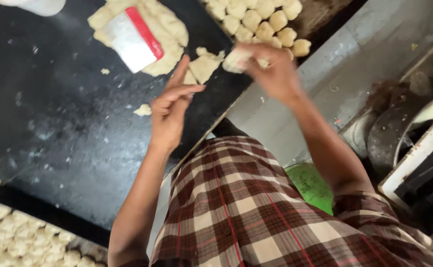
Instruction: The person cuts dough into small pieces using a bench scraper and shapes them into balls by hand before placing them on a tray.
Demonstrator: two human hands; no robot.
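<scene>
The right hand (pixel 271 69) is closed around a small lump of dough (pixel 236 59), fingers curled over it and blurred with motion, while the left hand (pixel 169 106) is open and empty — palm turned inward, fingers straight, hovering just above the dark worktop (pixel 53 109). The lump sits at the right fingertips, just beside the near edge of a tray of shaped dough balls (pixel 256 20) at the top of the view and near a few cut pieces of dough (pixel 204 64) lying on the worktop. A large slab of dough (pixel 164 29) lies further back with a white scraper with a red handle (pixel 132 39) resting on it. A 2nd tray of dough balls (pixel 18 237) shows at the lower left. Judging from this, the step in hand is portioning and shaping: 1 piece has been taken up and is between the cut pieces and the tray. The next move seems to call for both palms to meet around the lump, or for a careful placing among the balls without pressing on its neighbours.
</scene>
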